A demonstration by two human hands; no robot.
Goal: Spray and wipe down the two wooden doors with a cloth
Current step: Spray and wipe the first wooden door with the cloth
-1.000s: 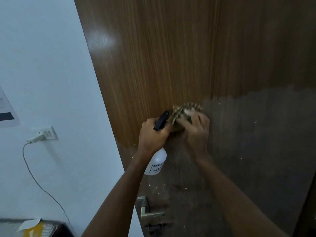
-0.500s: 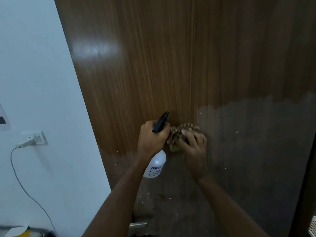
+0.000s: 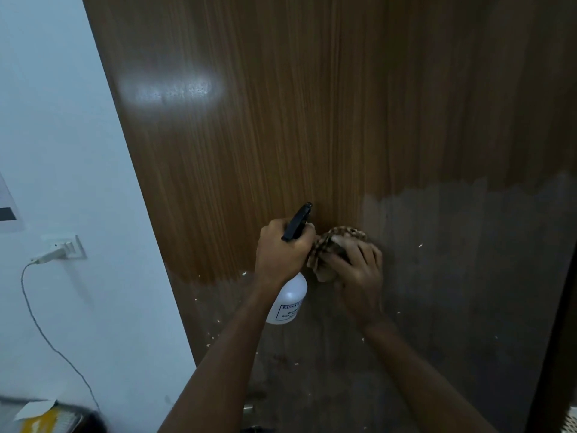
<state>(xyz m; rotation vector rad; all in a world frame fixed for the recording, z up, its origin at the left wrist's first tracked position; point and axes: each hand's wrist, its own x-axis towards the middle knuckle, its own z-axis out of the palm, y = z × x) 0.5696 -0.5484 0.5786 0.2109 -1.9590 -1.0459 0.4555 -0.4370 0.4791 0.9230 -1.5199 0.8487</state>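
A tall wooden door (image 3: 281, 120) fills most of the view; its upper part is shiny brown, its lower part dull, grey and speckled with pale flecks. My left hand (image 3: 281, 251) grips a white spray bottle (image 3: 288, 303) by its black trigger head, nozzle close to the door. Right beside it, my right hand (image 3: 356, 270) presses a crumpled brown checked cloth (image 3: 334, 242) against the door, at the edge between the shiny and dull areas. The two hands almost touch.
A white wall (image 3: 62, 151) lies left of the door, with a socket (image 3: 67, 246) and a plugged-in cable (image 3: 46, 332) hanging down. A yellow and white item (image 3: 40, 420) sits at the bottom left. A dark frame edge (image 3: 559, 339) runs down the right.
Both hands have slid a little down the door and the cloth went with them. The view has tilted up, so the door handle has dropped out of sight.
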